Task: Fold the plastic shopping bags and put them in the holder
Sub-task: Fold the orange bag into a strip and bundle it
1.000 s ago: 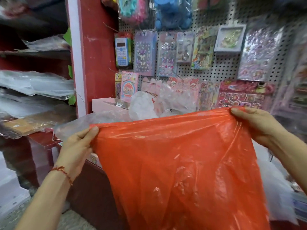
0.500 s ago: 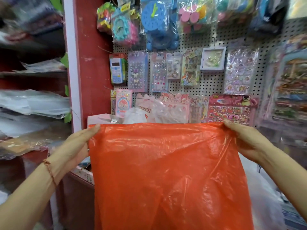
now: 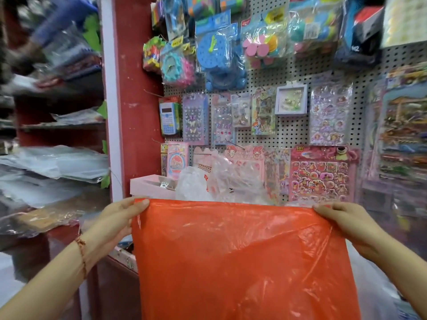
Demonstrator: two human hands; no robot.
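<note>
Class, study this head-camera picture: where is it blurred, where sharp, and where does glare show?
Head view: the shelf goods at upper left are smeared by motion blur; the orange bag and the left hand and right hand gripping its top edge are sharp; glare streaks the bag's wrinkles and the wrapped toys on the pegboard.

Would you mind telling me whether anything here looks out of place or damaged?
Nothing looks damaged: the orange bag hangs flat, creased but with no tear showing, held at its top corners by the left hand and right hand. The one untidy spot is the crumpled clear bags heaped behind it, partly covering a pink sticker pack.
</note>
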